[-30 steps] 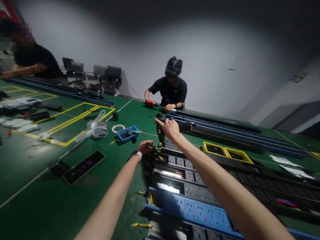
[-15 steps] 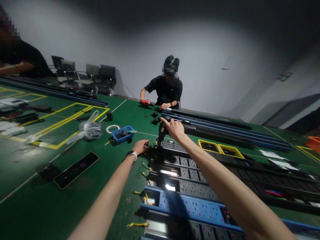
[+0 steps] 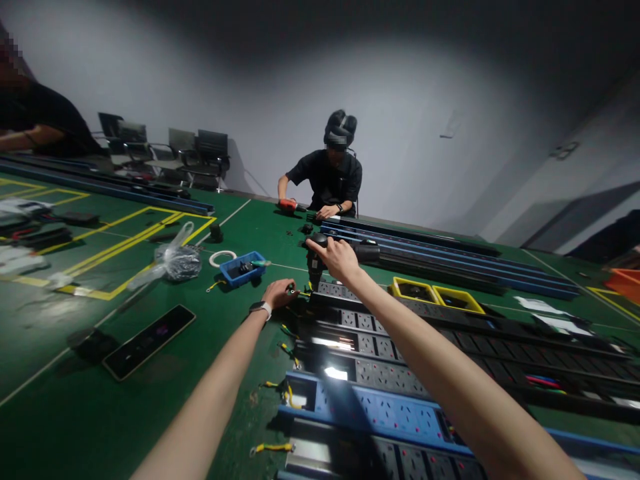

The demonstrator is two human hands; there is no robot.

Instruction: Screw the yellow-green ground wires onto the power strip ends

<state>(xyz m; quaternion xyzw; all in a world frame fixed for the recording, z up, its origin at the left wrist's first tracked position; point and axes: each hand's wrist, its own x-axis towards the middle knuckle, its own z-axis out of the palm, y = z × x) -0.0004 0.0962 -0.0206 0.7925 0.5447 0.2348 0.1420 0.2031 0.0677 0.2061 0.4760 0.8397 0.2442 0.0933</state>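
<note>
My right hand (image 3: 341, 260) is wrapped round a black cordless drill (image 3: 315, 265), its nose pointing down at the left end of the farthest black socket strip (image 3: 334, 289) in the near row. Beside that end, my left hand (image 3: 279, 293) pinches a short yellow-green wire (image 3: 304, 294). The drill's tip and the spot it meets are too small and dark to make out. Nearer to me lie more black strips and a blue socket strip (image 3: 380, 408), with yellow-green wires (image 3: 273, 448) with ring ends sticking out from their left ends.
Left of my hands are a blue tray (image 3: 244, 268), a white ring (image 3: 223, 258), a plastic bag (image 3: 181, 261) and a phone (image 3: 150, 341). Yellow trays (image 3: 459, 300) stand right. Across the green table a co-worker (image 3: 334, 177) holds a red tool; another person (image 3: 45, 120) is at far left.
My right hand and the drill have shifted slightly left and down, and the drill stands more upright. My left hand stays by the strip's end. The whole view has drifted slightly left.
</note>
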